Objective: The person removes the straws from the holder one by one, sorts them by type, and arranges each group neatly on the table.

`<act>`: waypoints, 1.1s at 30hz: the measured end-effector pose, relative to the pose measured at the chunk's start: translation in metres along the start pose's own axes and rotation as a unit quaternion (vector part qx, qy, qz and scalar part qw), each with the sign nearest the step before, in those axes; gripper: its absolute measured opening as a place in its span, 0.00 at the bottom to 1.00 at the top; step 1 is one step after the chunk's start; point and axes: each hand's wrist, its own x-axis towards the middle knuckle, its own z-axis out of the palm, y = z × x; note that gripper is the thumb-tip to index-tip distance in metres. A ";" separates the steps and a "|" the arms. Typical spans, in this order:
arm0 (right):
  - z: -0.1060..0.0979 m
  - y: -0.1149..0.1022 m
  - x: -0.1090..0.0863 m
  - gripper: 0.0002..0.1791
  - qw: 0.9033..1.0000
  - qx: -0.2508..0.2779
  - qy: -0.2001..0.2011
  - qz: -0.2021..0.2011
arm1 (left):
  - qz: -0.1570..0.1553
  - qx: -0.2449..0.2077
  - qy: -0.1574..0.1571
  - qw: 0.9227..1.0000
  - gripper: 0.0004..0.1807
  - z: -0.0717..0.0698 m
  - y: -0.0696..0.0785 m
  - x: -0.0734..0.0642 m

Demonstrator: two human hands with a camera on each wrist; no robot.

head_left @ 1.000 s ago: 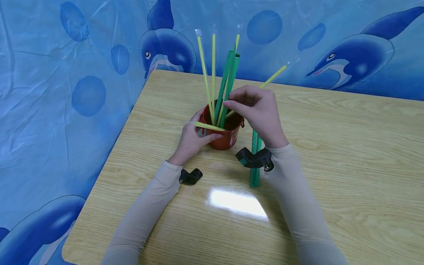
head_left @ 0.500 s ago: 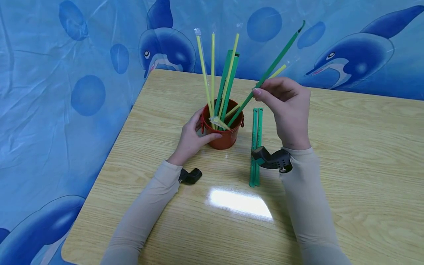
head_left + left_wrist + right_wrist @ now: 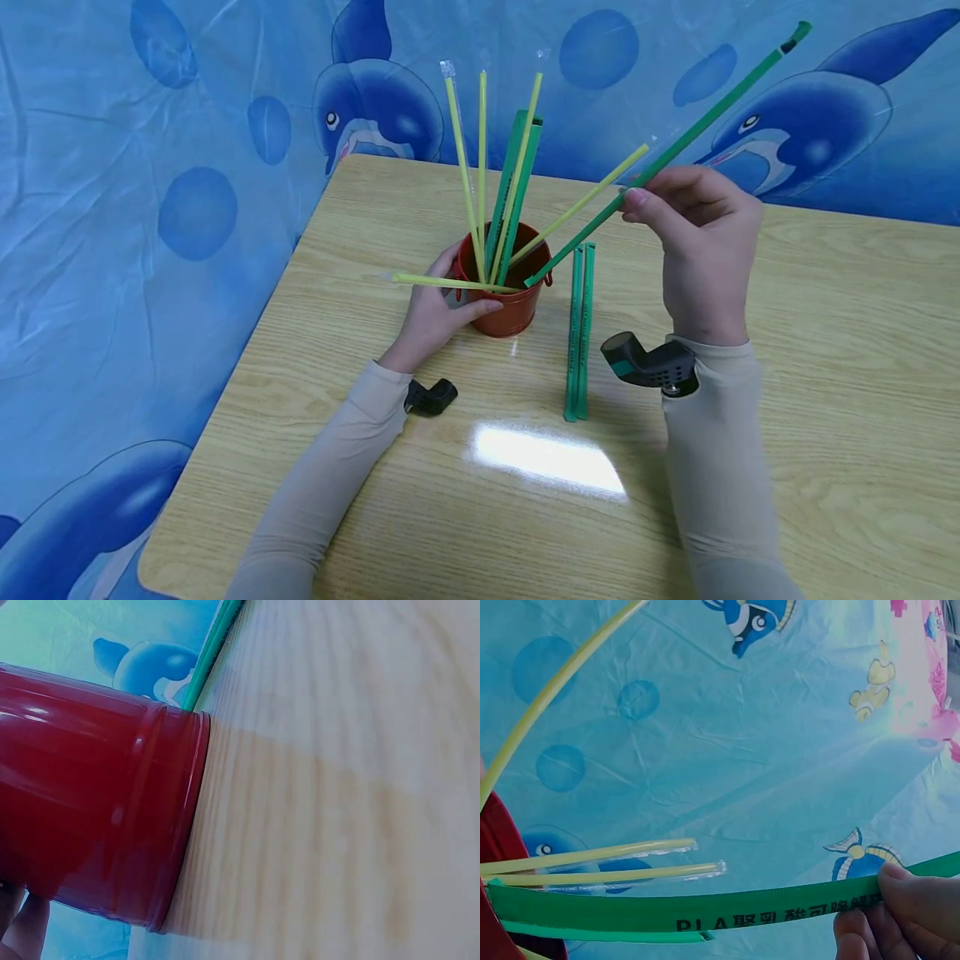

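My left hand (image 3: pixel 429 323) holds a small red bucket (image 3: pixel 512 317) by its left side, thumb across the front. In the left wrist view its fingertips (image 3: pixel 30 922) are against the glossy bucket wall (image 3: pixel 82 795). My right hand (image 3: pixel 705 250) pinches a green paper-wrapped straw (image 3: pixel 712 112) between thumb and fingers. This straw slants up to the right, its lower end right at the bucket's rim. Black print shows on its green wrapper (image 3: pixel 630 911) in the right wrist view. Inside the bucket stand several yellow straws (image 3: pixel 459 158) in clear wrappers and green-wrapped straws (image 3: pixel 507 192).
Two green-wrapped straws (image 3: pixel 575 333) lie side by side on the wooden table (image 3: pixel 825 400), right of the bucket. One yellow straw (image 3: pixel 442 282) leans out leftward over the rim and left hand; another yellow straw (image 3: pixel 600 185) leans out right. A blue dolphin-print sheet (image 3: pixel 202 100) hangs behind.
My right hand has moved right from above the bucket, drawing the green straw up and out to the rim. The left-leaning yellow straw has shifted. The left hand stays on the bucket.
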 end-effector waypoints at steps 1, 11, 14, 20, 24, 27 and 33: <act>-0.001 -0.001 0.000 0.06 1.000 0.005 0.003 0.000 | 0.000 -0.004 0.001 1.000 0.44 0.000 0.000 0.000; -0.012 -0.007 0.000 0.06 0.999 0.036 0.013 0.004 | 0.004 -0.012 0.002 1.000 0.44 0.000 0.001 -0.002; -0.017 -0.007 -0.001 0.07 0.999 0.031 0.016 0.006 | 0.004 -0.014 0.000 1.000 0.43 0.000 0.001 -0.001; -0.026 -0.009 -0.002 0.08 0.999 0.044 0.014 0.024 | 0.008 -0.020 -0.002 1.000 0.43 0.000 0.000 -0.001; -0.031 -0.010 -0.003 0.07 0.997 0.064 0.007 0.043 | 0.007 -0.010 -0.001 1.000 0.43 0.000 0.001 0.000; -0.033 -0.010 -0.005 0.08 0.998 0.050 0.000 0.044 | 0.001 -0.001 -0.001 1.000 0.44 0.000 0.001 -0.001; -0.042 -0.011 -0.008 0.07 0.998 0.020 -0.013 0.062 | -0.006 -0.009 -0.003 1.000 0.44 0.001 0.003 -0.001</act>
